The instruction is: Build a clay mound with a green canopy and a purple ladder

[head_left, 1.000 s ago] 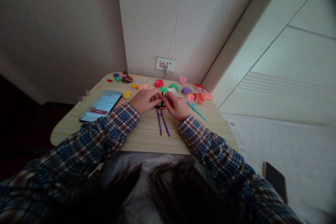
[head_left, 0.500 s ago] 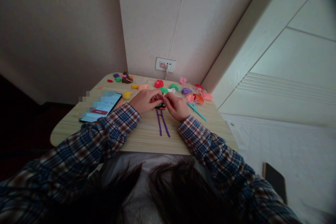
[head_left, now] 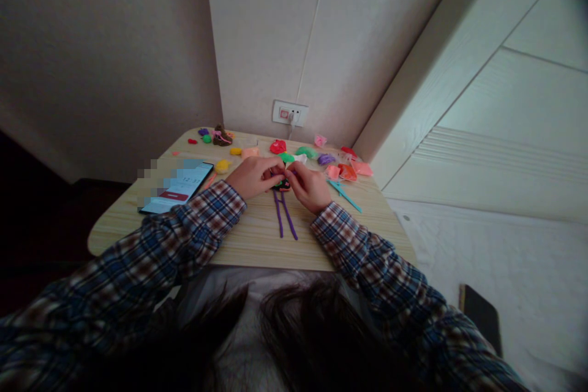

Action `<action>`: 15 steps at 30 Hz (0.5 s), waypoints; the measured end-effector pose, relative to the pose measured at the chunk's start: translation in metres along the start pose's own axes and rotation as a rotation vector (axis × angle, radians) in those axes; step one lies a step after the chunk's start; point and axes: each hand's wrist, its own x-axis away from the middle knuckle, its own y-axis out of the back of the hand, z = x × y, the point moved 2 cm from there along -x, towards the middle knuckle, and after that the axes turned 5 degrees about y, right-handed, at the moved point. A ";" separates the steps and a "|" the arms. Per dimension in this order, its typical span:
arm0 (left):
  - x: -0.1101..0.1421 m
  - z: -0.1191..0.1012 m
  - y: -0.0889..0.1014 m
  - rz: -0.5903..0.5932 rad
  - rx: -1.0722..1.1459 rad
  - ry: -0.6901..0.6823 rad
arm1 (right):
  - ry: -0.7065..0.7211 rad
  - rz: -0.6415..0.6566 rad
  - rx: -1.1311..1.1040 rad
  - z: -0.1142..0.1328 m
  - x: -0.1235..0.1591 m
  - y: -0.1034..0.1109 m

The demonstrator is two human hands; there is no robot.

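Currently I see left hand (head_left: 257,176) and right hand (head_left: 309,186) half-curled, meeting above small black multicoloured lump (head_left: 283,187); thin purple strips (head_left: 289,215) nearer. Whether anything's pinched, I can't tell.

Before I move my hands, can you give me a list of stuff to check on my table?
1. Both hands at the middle: ok, the left hand and right hand meet above the black piece.
2. What's pinched between them: cannot tell, too small and hidden.
3. Purple strips uncovered: ok, lying on the table between your sleeves.
4. Teal tool lying free: ok, just right of your right hand.
5. Left sleeve off the phone: cannot tell, they look very close.
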 end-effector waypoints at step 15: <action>0.000 0.000 0.000 0.027 0.034 -0.009 | -0.002 -0.001 -0.008 0.001 0.000 0.001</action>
